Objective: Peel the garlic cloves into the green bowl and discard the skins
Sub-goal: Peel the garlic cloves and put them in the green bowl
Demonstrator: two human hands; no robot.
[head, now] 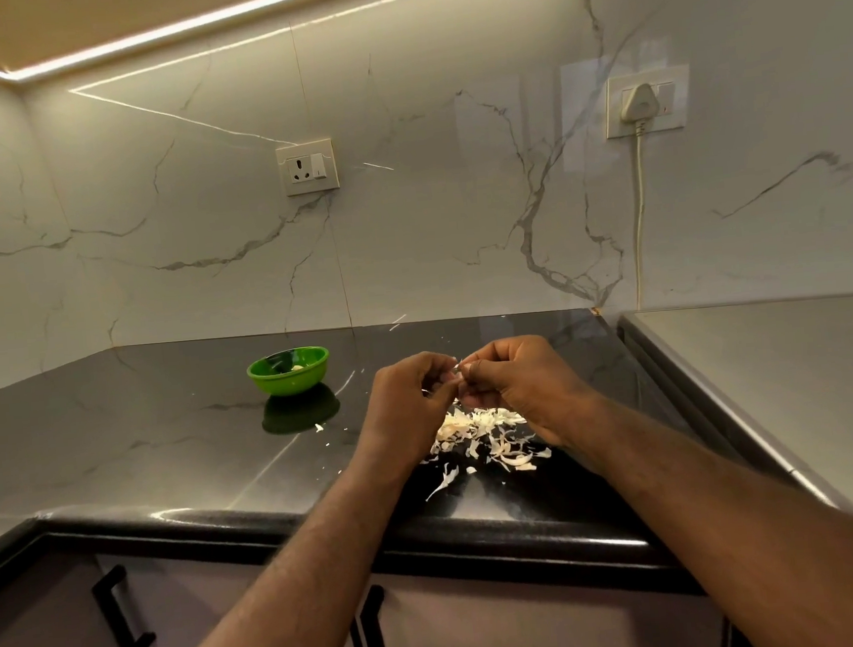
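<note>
My left hand (410, 394) and my right hand (514, 382) meet above the dark countertop (167, 449), fingers curled. Between their fingertips they pinch a small garlic clove (457, 368), mostly hidden, with bits of pale skin sticking out. Directly below the hands lies a pile of garlic skins (486, 439). The green bowl (289, 371) stands to the left and farther back, with a pale peeled clove or two inside.
A few stray skin flakes (319, 427) lie near the bowl. A steel surface (779, 370) borders the counter on the right. Marble wall behind carries a socket (307, 167) and a plugged-in white cord (639, 211). Cabinet handles (120, 616) sit below the counter edge.
</note>
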